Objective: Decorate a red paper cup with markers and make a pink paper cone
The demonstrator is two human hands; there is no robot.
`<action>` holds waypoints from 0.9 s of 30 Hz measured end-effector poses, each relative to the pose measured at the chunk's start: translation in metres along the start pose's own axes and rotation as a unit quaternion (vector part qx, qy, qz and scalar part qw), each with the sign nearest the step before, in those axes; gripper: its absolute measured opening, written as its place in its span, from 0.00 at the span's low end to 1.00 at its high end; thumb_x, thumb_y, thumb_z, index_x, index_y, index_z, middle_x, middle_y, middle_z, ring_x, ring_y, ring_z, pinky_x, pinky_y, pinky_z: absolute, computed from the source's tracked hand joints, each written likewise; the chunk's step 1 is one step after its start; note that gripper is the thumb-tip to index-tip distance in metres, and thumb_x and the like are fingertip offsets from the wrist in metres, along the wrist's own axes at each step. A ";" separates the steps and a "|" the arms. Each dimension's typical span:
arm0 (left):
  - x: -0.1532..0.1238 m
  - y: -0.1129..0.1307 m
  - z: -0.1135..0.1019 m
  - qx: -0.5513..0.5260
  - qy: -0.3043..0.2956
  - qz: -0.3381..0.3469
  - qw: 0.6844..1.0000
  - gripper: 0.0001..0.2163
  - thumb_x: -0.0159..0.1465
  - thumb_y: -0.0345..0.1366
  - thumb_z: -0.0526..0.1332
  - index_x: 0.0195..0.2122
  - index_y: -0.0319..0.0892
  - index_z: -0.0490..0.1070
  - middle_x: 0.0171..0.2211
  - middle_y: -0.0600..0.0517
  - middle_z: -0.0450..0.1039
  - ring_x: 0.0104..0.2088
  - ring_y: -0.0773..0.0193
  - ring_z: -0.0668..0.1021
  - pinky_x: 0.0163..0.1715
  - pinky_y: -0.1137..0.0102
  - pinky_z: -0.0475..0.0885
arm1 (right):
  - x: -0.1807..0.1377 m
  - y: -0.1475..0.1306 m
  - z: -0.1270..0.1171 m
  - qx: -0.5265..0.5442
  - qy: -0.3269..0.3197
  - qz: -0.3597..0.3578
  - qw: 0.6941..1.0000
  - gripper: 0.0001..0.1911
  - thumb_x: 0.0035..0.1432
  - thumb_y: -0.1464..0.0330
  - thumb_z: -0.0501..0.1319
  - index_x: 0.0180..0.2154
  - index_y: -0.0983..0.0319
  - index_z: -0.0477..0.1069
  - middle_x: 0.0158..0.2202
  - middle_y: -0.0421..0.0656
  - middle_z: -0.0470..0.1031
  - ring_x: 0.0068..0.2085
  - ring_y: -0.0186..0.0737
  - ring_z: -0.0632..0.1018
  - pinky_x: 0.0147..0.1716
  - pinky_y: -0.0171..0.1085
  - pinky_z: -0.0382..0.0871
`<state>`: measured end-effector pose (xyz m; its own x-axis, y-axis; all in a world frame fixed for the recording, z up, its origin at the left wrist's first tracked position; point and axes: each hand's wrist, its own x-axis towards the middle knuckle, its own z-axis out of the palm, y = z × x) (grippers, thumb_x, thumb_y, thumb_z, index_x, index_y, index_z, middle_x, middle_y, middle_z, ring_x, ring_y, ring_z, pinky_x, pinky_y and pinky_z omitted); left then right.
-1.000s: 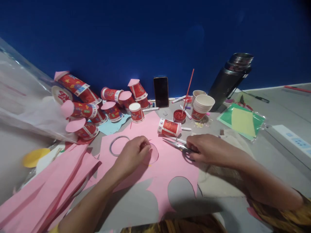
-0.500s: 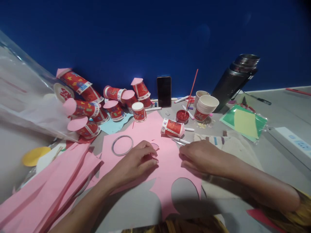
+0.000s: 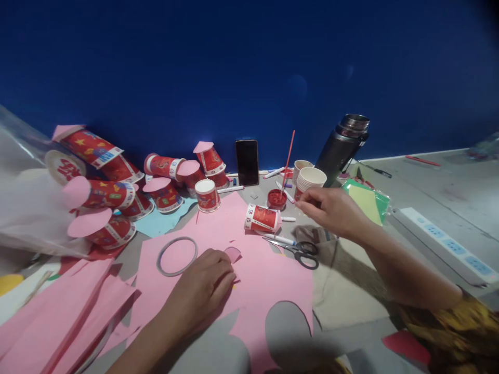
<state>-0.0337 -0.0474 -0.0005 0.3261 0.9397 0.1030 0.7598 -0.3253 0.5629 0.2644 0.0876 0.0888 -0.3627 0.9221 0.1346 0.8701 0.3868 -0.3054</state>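
My left hand (image 3: 208, 283) rests on a large pink paper sheet (image 3: 218, 223), its fingers curled around a small pink paper piece (image 3: 233, 254) whose curved edge shows past the knuckles. My right hand (image 3: 329, 208) is raised above the right side, fingers loosely bent and nothing visible in them. It is nearest the stack of paper cups (image 3: 312, 177) and a red pot (image 3: 276, 199) with a thin red stick (image 3: 288, 158) standing in it. Black-handled scissors (image 3: 306, 254) lie on the sheet's right edge. A red paper cup (image 3: 262, 217) with a pink tip lies on its side.
Several red cups with pink paper tops (image 3: 163, 195) stand or lean at the left. A grey ring (image 3: 159, 257) lies on the sheet. A phone (image 3: 247, 162) leans on the blue wall. A black flask (image 3: 339, 148), beige cloth (image 3: 351, 298) and power strip (image 3: 440, 239) are at the right.
My right hand has lifted off the sheet and moved forward towards the cups and pot, uncovering the scissors. My left hand stays at the small pink piece. The view has shifted right.
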 end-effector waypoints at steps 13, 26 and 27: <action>0.000 -0.004 0.006 0.023 0.029 -0.004 0.999 0.14 0.73 0.33 0.53 0.30 0.44 0.71 0.38 0.47 0.75 0.40 0.56 0.76 0.40 0.62 0.70 | 0.009 0.011 0.063 -0.135 -0.117 -0.034 0.983 0.14 0.71 0.64 0.58 0.46 0.62 0.80 0.47 0.53 0.81 0.44 0.47 0.82 0.34 0.36 0.64; -0.001 -0.005 0.007 0.019 0.007 -0.014 1.000 0.13 0.74 0.35 0.53 0.33 0.43 0.72 0.40 0.46 0.73 0.41 0.55 0.74 0.41 0.60 0.70 | -0.001 0.005 0.064 -0.013 -0.088 -0.031 0.996 0.33 0.56 0.54 0.73 0.58 0.61 0.69 0.52 0.49 0.78 0.46 0.49 0.81 0.35 0.37 0.64; -0.001 -0.005 0.007 0.020 0.007 -0.012 1.000 0.13 0.74 0.34 0.52 0.32 0.43 0.72 0.39 0.47 0.73 0.41 0.55 0.74 0.41 0.60 0.70 | 0.000 0.005 0.065 -0.012 -0.082 -0.041 0.996 0.38 0.56 0.53 0.73 0.62 0.61 0.66 0.56 0.51 0.76 0.48 0.52 0.80 0.36 0.38 0.65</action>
<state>-0.0342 -0.0474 -0.0094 0.2995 0.9487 0.1016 0.7891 -0.3062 0.5326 0.2470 0.0896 0.0262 -0.4802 0.8772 0.0027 0.8425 0.4620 -0.2770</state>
